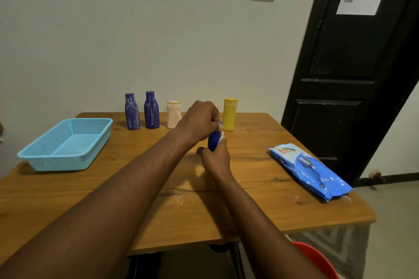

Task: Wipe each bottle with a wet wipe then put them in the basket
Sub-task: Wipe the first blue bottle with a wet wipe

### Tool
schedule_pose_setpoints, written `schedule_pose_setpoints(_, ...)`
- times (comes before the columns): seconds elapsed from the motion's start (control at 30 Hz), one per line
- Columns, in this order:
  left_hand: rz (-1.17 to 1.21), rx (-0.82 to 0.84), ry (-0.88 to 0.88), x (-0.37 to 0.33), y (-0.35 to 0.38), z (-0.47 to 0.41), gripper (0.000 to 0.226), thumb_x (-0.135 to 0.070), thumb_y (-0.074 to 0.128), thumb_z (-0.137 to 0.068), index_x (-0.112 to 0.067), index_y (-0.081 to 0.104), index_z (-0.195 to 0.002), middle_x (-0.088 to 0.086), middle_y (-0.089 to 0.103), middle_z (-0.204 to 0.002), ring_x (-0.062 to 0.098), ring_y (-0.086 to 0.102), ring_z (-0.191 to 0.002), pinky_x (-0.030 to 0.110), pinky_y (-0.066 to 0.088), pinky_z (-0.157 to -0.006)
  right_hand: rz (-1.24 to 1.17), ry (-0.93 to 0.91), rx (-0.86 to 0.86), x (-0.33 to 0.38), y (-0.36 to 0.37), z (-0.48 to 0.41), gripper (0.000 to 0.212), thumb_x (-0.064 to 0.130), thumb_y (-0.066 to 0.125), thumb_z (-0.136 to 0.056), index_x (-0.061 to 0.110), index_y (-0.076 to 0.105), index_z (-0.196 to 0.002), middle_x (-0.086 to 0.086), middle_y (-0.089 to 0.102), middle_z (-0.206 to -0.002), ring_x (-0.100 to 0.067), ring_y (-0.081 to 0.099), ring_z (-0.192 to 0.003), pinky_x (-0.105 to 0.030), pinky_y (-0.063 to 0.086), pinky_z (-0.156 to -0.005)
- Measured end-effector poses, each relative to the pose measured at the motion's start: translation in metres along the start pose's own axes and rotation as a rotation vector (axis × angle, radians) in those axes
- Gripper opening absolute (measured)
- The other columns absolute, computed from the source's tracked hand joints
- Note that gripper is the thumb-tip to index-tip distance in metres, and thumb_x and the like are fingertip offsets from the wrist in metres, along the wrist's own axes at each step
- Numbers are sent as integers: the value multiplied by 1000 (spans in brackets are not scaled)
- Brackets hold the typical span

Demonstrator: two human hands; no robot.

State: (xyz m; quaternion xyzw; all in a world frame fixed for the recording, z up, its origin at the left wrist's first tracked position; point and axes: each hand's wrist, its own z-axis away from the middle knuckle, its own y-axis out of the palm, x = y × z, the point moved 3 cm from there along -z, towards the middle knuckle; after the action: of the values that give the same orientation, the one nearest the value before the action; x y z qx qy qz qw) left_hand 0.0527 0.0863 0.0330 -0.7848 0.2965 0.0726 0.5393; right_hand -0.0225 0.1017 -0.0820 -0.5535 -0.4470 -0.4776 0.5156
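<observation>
I see a wooden table (260, 206) pushed against a pale wall (158, 29). At the far left a light-blue basket (56, 161) sits right along the table's left edge, with a wide stretch of tabletop between it and my hands.

Along the far edge stands a row of upright bottles: the left dark-blue bottle (132, 112), the second dark-blue bottle (151, 111) just beside it, then a pale peach bottle (173, 115).

My left hand (199, 120) reaches across from the lower left, its fingers curled round the top of the held blue bottle (213, 141), which is upright in front of the row, near the table's middle. I cannot tell whether its base touches the wood. My right hand (215, 158) wraps the bottle's lower part from the near side and presses a white wet wipe (221, 137) against it. Only a sliver of the wipe shows.

Just behind my hands stands a yellow bottle (229, 115), at the right end of the row.

Well to the right a blue wipe pack (310, 170) lies flat and slantwise, its near end at the table's right edge. A black door (340, 75) stands beyond it, and an orange chair (317, 258) shows below the near right corner.
</observation>
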Motion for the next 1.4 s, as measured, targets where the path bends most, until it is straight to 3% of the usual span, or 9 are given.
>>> schedule_pose_setpoints(0.13, 5, -12, -14, 1, 2, -2, 10, -15, 79, -83, -6, 77, -86, 6, 73, -90, 17, 65, -85, 35, 56, -81, 100, 38, 64, -15, -5, 7, 88, 17, 71, -87, 14, 17, -158, -7, 54, -130, -21, 58, -114, -31, 52, -85)
schedule_pose_setpoints(0.27, 20, -38, -10, 2, 3, -1, 10, -17, 81, -81, -9, 76, -79, 2, 71, -81, 14, 65, -77, 36, 57, -76, 29, -115, 2, -9, 2, 20, 80, 11, 69, -83, 23, 26, -150, -6, 51, -136, -19, 55, -118, -22, 50, -77)
schedule_pose_setpoints(0.43, 15, -35, -3, 2, 5, -2, 12, -20, 82, -79, -13, 75, -73, -2, 69, -73, 11, 64, -74, 40, 58, -77, -14, -211, -96, 12, 2, 0, 84, 13, 74, -84, 21, 28, -153, -1, 49, -146, -23, 50, -132, -43, 54, -102)
schedule_pose_setpoints(0.63, 11, -27, -34, 3, 10, -4, 18, -30, 84, -78, -15, 73, -74, -2, 68, -78, 17, 63, -83, 44, 55, -86, -4, -37, -5, -12, -7, -3, 70, 12, 72, -85, 20, 41, -146, 0, 61, -113, -15, 61, -100, -28, 52, -79)
schedule_pose_setpoints(0.77, 20, -25, -40, 4, 10, -5, 23, -33, 84, -77, -18, 69, -70, -4, 66, -76, 18, 62, -82, 44, 55, -83, -21, -54, -23, -21, -5, 14, 82, 15, 72, -84, 23, 30, -154, -2, 56, -133, -20, 57, -119, -37, 54, -97)
schedule_pose_setpoints(0.9, -4, -34, -2, 3, 11, -7, 27, -36, 83, -77, -14, 69, -69, -4, 63, -70, 15, 60, -73, 37, 45, -76, -64, -232, -102, 0, -4, 23, 81, 11, 71, -86, 27, 29, -154, 3, 53, -138, -13, 55, -121, -23, 53, -87)
schedule_pose_setpoints(1.0, 26, -61, 12, 2, 13, -6, 27, -36, 82, -78, -14, 69, -68, -4, 65, -69, 15, 61, -75, 37, 44, -80, -34, -300, -135, 10, -7, 13, 81, 10, 69, -87, 24, 29, -155, 1, 50, -147, -19, 51, -133, -36, 53, -101)
schedule_pose_setpoints(1.17, 71, -91, 15, 4, 14, -3, 31, -36, 82, -78, -12, 66, -66, -7, 61, -62, 11, 56, -66, 33, 37, -74, 40, -251, -99, 0, -12, 11, 90, 2, 63, -91, 29, 14, -162, 2, 41, -158, -19, 39, -146, -32, 46, -108)
schedule_pose_setpoints(1.4, 38, -169, 7, 2, 22, 0, 42, -43, 78, -81, -15, 54, -62, -4, 54, -63, 14, 51, -65, 32, 34, -71, -19, -189, -84, -17, -13, 19, 82, 4, 64, -88, 26, 24, -157, 0, 49, -148, -21, 48, -138, -43, 53, -107)
